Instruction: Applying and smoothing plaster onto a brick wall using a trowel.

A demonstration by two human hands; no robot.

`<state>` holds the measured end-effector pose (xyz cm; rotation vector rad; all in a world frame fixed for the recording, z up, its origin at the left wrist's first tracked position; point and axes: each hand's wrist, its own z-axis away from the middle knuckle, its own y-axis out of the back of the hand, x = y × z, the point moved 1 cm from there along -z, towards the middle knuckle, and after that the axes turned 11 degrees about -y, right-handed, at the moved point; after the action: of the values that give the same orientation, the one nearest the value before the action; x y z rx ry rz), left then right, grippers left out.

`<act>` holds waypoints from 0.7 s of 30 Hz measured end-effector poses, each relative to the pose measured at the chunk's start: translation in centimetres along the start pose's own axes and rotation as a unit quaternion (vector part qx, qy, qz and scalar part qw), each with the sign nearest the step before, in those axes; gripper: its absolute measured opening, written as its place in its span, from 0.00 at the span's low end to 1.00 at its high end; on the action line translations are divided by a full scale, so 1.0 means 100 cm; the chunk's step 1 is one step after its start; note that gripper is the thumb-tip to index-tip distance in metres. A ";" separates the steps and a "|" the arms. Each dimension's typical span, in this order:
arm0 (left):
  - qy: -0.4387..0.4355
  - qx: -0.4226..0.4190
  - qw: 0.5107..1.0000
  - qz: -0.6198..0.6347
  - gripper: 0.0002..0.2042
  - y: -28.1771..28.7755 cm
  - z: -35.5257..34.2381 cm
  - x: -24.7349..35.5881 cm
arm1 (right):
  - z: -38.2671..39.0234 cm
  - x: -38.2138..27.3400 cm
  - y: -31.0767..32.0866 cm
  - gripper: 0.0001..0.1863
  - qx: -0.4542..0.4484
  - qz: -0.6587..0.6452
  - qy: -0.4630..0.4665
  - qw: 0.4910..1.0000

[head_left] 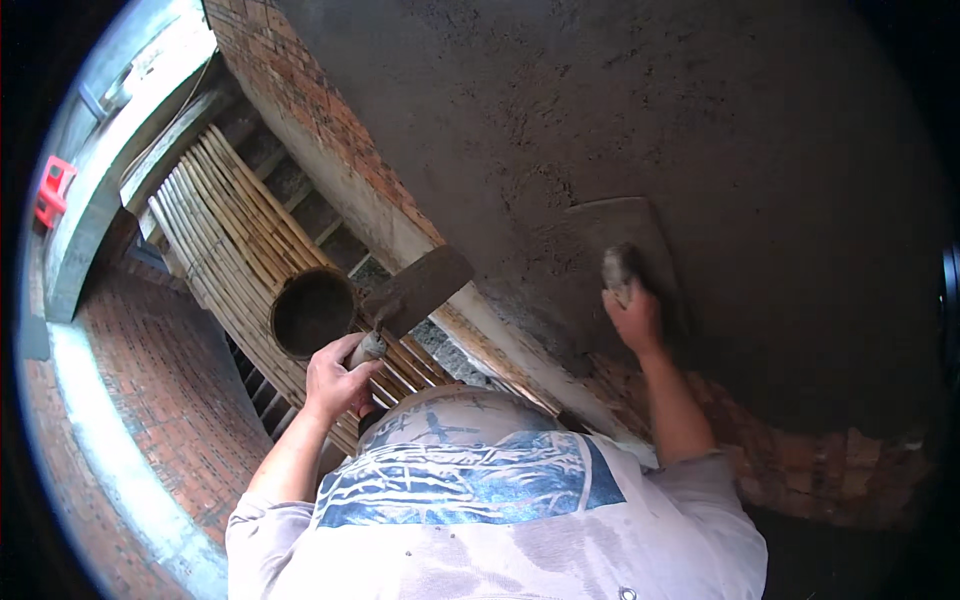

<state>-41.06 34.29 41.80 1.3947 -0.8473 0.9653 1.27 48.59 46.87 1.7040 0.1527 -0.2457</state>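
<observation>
Curling round the handles (619, 262), the right grip (638, 318) is holding a likely light, stiff float (640, 222), the left grip (333, 382) a trowel (425, 288).

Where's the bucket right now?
In the head view, the bucket sits left of centre on the bamboo poles, just beyond the left hand and its trowel.

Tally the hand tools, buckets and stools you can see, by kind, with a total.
Trowel, in the left hand: 1
Flat plastering float, in the right hand on the wall: 1
Round dark bucket: 1
Red stool: 1
Total: 4
</observation>
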 end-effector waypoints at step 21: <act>0.017 0.006 0.999 -0.028 0.18 0.019 0.027 -0.017 | -0.009 -0.070 0.002 0.20 -0.030 0.043 0.012 0.999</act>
<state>-43.27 31.44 41.00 1.4002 -0.7746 0.9500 -5.43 49.70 48.95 1.6503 0.1016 -0.1555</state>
